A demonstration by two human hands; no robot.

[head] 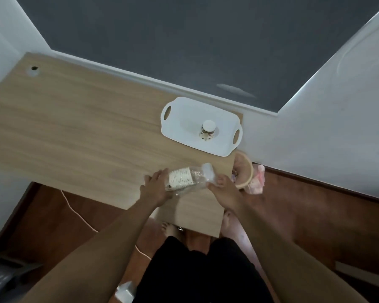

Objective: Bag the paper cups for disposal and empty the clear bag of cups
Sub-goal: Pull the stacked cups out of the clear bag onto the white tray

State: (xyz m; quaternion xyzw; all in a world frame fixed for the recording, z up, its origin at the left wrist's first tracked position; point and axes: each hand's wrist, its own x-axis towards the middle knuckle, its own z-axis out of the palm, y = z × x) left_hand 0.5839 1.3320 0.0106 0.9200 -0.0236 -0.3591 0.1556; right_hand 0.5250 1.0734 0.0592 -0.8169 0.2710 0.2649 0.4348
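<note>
Now | clear bag (197, 177) w/ cups btwn hands | L hand (157, 185) cup end | R hand (222, 185) open end

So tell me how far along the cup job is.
Done: nothing clearly. In hand: both hands, left and right, hold the clear bag with a cup stack inside, over the table. Left: emptying it, plus the cup on the tray.

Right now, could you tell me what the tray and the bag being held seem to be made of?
White tray: probably moulded plastic, smooth matte, with cut-out handles. Clear bag: thin glossy plastic film, crinkled, the stacked cups showing through; both hands grip it.
</note>
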